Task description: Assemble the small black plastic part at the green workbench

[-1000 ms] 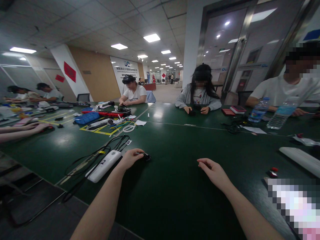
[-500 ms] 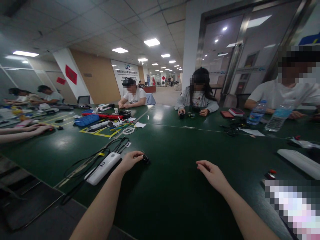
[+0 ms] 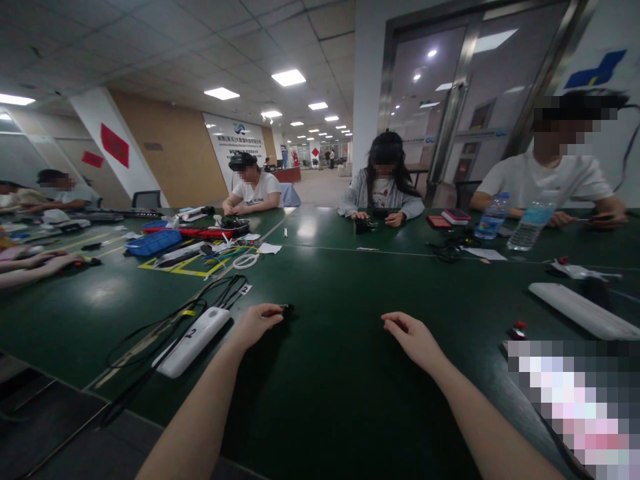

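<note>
My left hand (image 3: 257, 325) is closed on a small black object (image 3: 287, 310), pinched between thumb and fingertips just over the green table (image 3: 320, 387). Its kind is too small and dark to make out. Across from it, my right hand (image 3: 410, 337) hovers by the table top with nothing visible in it. Its fingers are loosely stretched inward, with the thumb slightly apart. A white power strip (image 3: 193, 343) marked "2" lies left of my left forearm, with black cables (image 3: 200, 307) beside it.
A pixelated screen (image 3: 575, 407) sits at the right front, near a small red-topped black item (image 3: 518, 330) and a white strip-shaped thing (image 3: 590, 310). Two water bottles (image 3: 493, 217), a blue tray (image 3: 153, 243) and loose wires (image 3: 225, 250) lie farther back. Several people sit around the table.
The view has turned slightly right, so most things appear shifted left. The black object in my left hand has turned and shows less of itself. My right hand keeps much the same pose.
</note>
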`<state>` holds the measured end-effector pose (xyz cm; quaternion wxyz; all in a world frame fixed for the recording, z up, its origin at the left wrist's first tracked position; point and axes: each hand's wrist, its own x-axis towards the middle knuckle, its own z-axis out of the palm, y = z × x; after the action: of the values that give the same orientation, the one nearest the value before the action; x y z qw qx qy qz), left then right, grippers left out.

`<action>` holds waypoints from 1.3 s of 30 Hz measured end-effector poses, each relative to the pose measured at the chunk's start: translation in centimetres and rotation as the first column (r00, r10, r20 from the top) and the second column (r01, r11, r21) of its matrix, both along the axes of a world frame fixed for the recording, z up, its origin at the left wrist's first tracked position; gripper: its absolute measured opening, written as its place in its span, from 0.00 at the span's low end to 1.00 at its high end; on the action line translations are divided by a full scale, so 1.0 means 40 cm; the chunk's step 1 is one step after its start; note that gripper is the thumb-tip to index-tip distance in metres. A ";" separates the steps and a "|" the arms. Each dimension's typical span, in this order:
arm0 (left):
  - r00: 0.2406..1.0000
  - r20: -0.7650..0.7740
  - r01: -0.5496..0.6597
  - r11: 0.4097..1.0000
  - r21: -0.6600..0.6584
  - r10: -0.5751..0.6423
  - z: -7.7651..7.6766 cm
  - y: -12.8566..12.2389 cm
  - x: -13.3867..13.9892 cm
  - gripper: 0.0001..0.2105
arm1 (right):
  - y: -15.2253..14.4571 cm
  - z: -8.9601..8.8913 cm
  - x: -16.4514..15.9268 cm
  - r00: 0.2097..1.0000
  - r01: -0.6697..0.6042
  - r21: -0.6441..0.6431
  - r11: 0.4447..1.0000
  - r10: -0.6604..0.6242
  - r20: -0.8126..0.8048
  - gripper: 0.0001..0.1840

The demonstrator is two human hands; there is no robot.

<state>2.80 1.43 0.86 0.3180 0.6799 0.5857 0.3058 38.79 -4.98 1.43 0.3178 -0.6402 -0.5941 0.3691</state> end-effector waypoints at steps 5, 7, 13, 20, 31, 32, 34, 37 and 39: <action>0.997 -0.068 -0.040 0.999 -0.007 0.040 -0.003 0.005 -0.001 0.18 | -0.002 0.000 -0.001 1.000 -0.007 0.015 1.000 0.007 -0.005 0.14; 0.996 -0.077 -0.054 0.999 0.002 0.054 -0.012 0.012 -0.004 0.18 | -0.002 -0.001 0.000 1.000 -0.009 0.021 1.000 0.009 -0.001 0.15; 0.989 -0.094 -0.104 0.990 0.096 0.113 -0.017 0.014 0.009 0.14 | -0.001 0.001 0.000 1.000 -0.001 0.024 1.000 0.001 0.009 0.15; 0.942 -0.335 0.070 0.966 0.248 0.018 0.008 0.002 0.034 0.10 | -0.003 0.007 -0.003 1.000 -0.006 0.021 1.000 0.006 0.009 0.14; 0.944 -0.328 0.128 0.963 0.235 -0.046 0.015 -0.002 0.033 0.10 | -0.006 0.012 -0.005 1.000 -0.003 0.020 1.000 0.002 0.013 0.15; 0.949 -0.310 0.125 0.965 0.232 -0.048 0.017 -0.004 0.031 0.11 | -0.006 0.012 -0.005 1.000 -0.002 0.013 1.000 0.001 0.011 0.15; 0.956 -0.293 0.086 0.972 0.217 -0.019 0.019 -0.006 0.028 0.10 | -0.005 0.009 -0.004 1.000 0.003 0.006 1.000 -0.003 0.005 0.15; 0.946 -0.323 0.029 0.981 0.193 0.036 0.019 -0.008 0.027 0.08 | -0.003 0.004 -0.001 1.000 0.001 0.011 1.000 -0.001 -0.001 0.15; 0.929 -0.369 0.040 0.978 0.205 0.039 0.017 -0.007 0.027 0.06 | -0.002 0.001 -0.001 1.000 0.002 0.013 1.000 -0.002 -0.004 0.15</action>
<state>3.88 1.14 1.56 0.1286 0.7551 0.5996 0.2318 38.77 -5.05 1.47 0.3234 -0.6379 -0.5952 0.3663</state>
